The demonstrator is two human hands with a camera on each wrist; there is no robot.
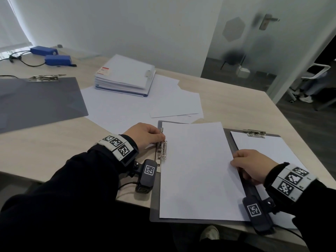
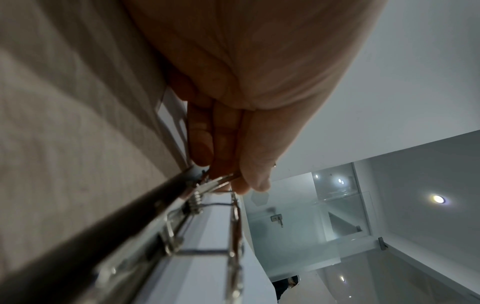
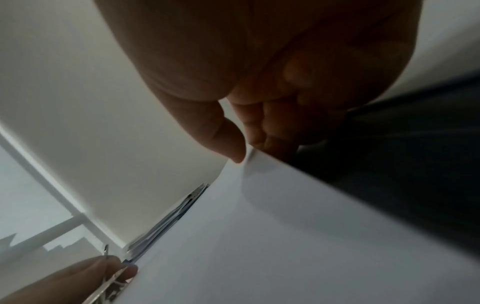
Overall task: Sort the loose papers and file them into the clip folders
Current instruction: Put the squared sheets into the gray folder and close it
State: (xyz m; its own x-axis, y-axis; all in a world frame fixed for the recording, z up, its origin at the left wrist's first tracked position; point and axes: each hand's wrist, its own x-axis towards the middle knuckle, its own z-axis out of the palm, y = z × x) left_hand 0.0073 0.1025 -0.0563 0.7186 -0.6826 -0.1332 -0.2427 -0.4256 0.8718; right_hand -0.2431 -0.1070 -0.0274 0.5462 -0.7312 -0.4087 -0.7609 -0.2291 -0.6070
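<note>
The left hand [image 1: 145, 135] pinches the raised metal clip [image 1: 162, 150] on the grey folder's [image 1: 154, 206] left edge, while the right hand [image 1: 254, 167] grips the opposite long edge of the white sheet [image 1: 196, 170], so the sheet's clip-side edge lies just beside the clip, nearer the left hand.

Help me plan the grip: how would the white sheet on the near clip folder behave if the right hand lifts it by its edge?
The white sheet is probably light and floppy: its edge already curls where the right hand pinches it. It would likely sag when lifted by one side. It may slide easily, since the left hand holds the clip open, so nothing pins it.
</note>
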